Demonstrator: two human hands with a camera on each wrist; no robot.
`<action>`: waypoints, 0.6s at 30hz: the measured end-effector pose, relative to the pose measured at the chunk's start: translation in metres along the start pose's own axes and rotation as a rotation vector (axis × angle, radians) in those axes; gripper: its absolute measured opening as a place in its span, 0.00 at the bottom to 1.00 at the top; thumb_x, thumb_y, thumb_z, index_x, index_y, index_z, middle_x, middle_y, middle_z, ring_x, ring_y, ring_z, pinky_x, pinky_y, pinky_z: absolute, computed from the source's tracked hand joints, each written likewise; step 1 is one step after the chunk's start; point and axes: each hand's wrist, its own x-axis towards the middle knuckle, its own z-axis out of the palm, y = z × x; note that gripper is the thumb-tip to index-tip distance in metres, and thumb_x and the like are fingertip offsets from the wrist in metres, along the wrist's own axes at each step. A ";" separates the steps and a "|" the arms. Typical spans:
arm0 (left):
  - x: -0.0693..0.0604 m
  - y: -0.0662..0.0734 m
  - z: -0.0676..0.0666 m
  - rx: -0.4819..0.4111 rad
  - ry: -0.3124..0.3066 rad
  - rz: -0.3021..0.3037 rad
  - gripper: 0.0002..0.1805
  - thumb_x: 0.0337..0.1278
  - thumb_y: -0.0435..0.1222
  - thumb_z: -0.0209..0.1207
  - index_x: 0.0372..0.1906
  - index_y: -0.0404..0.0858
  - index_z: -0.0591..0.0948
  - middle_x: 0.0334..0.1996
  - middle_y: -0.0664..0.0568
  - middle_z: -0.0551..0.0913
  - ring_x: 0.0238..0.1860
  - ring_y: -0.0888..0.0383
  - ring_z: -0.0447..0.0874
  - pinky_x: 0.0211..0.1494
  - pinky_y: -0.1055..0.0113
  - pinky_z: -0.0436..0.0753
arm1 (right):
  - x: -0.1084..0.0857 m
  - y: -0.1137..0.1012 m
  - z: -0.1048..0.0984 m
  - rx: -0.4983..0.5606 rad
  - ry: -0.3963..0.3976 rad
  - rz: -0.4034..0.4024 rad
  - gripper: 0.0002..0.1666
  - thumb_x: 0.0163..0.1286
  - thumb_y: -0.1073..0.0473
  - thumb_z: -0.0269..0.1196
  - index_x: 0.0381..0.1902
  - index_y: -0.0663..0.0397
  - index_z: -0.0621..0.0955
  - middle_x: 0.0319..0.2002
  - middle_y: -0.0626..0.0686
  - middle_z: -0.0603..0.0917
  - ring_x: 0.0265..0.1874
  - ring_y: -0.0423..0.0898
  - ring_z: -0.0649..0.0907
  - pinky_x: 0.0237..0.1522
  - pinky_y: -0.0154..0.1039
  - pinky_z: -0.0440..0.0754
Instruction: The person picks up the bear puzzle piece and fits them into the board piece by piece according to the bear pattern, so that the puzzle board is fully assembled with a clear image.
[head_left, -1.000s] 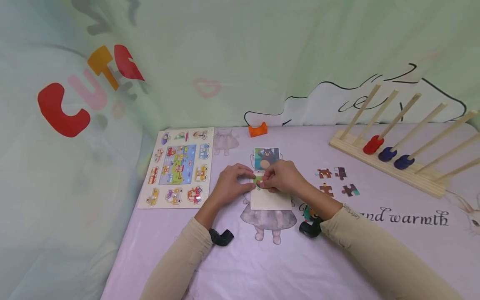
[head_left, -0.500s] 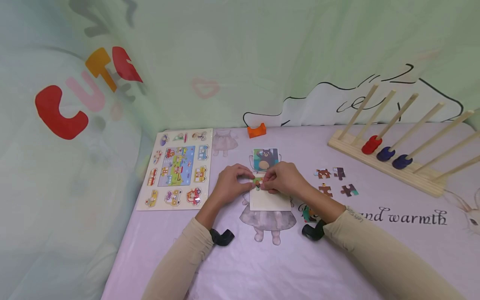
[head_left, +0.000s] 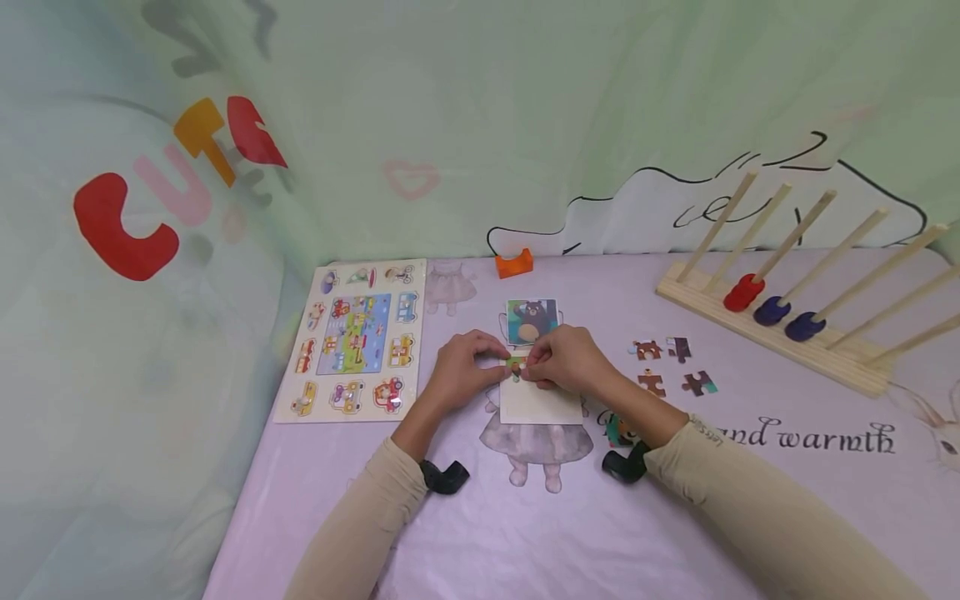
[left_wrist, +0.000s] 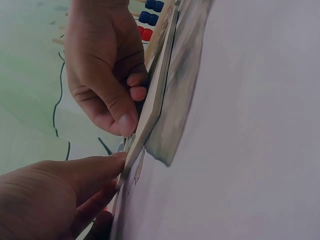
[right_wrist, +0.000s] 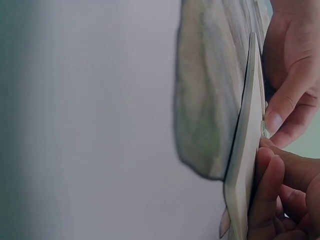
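A square pale wooden puzzle board lies in front of me, with a small green puzzle piece at its top left corner. My left hand holds that corner, the thumb at the left edge and the fingers bent toward the top. With thumb and forefinger my right hand pinches the piece against the board; its fingers partly cover it. In the left wrist view the left thumb meets the board's edge. In the right wrist view the right fingers lie along the board's face. A bear picture card lies just beyond.
Several loose puzzle pieces lie to the right, and another colourful piece sits by the right forearm. A vehicle puzzle board is at left. An orange block and a wooden peg rack with beads stand at the back.
The right hand's fingertips have shifted very slightly on the small green piece. The left hand stays at the board's corner, and the view has tilted a little.
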 end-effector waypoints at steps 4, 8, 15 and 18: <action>0.000 0.000 0.000 0.006 0.013 0.006 0.09 0.56 0.39 0.72 0.41 0.43 0.90 0.49 0.53 0.86 0.55 0.52 0.80 0.65 0.52 0.72 | 0.000 -0.001 0.000 -0.001 0.003 -0.003 0.09 0.63 0.55 0.74 0.28 0.53 0.87 0.15 0.46 0.83 0.17 0.39 0.80 0.25 0.33 0.71; 0.000 0.000 0.001 0.014 0.026 0.009 0.08 0.56 0.40 0.72 0.41 0.44 0.90 0.48 0.53 0.87 0.53 0.52 0.80 0.64 0.51 0.72 | 0.001 -0.001 0.001 0.008 0.003 -0.001 0.09 0.63 0.56 0.74 0.28 0.53 0.87 0.15 0.46 0.83 0.17 0.40 0.80 0.25 0.34 0.71; 0.000 -0.002 0.003 0.015 0.019 0.000 0.08 0.56 0.40 0.72 0.40 0.44 0.90 0.48 0.54 0.86 0.53 0.53 0.79 0.64 0.53 0.72 | 0.001 0.000 0.000 0.002 -0.005 0.001 0.09 0.63 0.54 0.74 0.27 0.51 0.87 0.15 0.45 0.83 0.18 0.40 0.80 0.26 0.35 0.71; 0.000 -0.001 0.003 0.007 0.016 0.004 0.08 0.57 0.39 0.72 0.41 0.44 0.90 0.48 0.54 0.86 0.53 0.53 0.80 0.65 0.52 0.72 | 0.001 0.002 -0.001 0.007 -0.014 -0.004 0.09 0.63 0.54 0.74 0.28 0.51 0.87 0.16 0.46 0.84 0.18 0.41 0.80 0.26 0.34 0.71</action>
